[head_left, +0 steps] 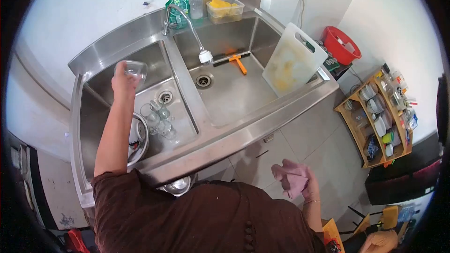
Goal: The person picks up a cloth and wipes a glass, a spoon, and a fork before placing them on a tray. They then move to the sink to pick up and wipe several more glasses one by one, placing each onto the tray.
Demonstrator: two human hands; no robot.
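Over the left basin, my left hand (pixel 123 78) is closed on a clear glass bowl (pixel 136 73). Below and to the right of it, several clear glasses (pixel 161 124) lie in the basin near the drain. A round metal pot (pixel 142 133) stands beside them, partly hidden by my left forearm. My right hand (pixel 311 188) is closed on a pink cloth (pixel 291 177), held low at my right side, away from the sink.
The faucet (pixel 190 23) hangs over the right basin, where an orange squeegee (pixel 240 63) lies. A cutting board (pixel 295 61) leans at the basin's right side. Farther right are a red tub (pixel 341 47) and a wooden dish rack (pixel 358 133).
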